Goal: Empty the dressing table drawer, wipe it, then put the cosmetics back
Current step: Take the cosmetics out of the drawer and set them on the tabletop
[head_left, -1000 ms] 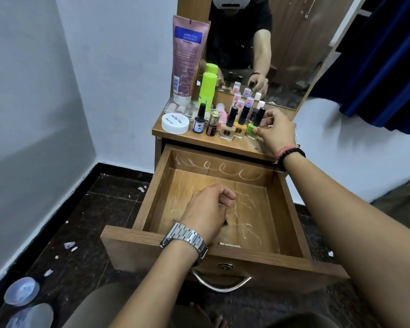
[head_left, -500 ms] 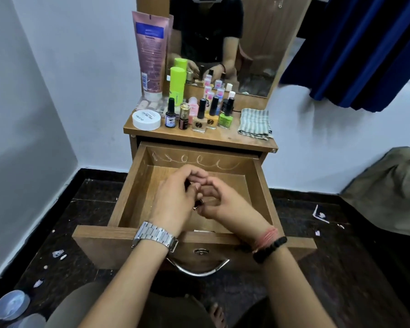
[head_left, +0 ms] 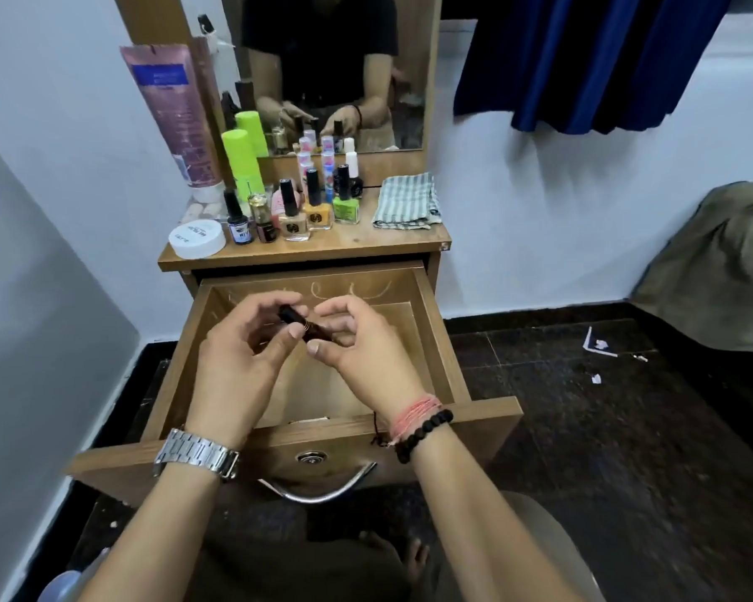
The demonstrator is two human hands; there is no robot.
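bottles (head_left: 294, 210) stand on the tabletop (head_left: 344, 247) left of the cloth (head_left: 405, 202) (drawer (head_left: 444, 341) open below).

Both hands — left hand (head_left: 240, 349); right hand (head_left: 357, 345) — fingers curled

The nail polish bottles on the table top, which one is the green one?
The green bottle stands at the right end of the front row, nearest the striped cloth. Beside it on its left is an orange bottle, then a beige bottle.

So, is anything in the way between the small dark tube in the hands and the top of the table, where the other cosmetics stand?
Nothing visible blocks it. Both hands, left and right, hold the dark tube over the open drawer. The table top has bare wood at its front edge, between the bottles and the folded cloth.
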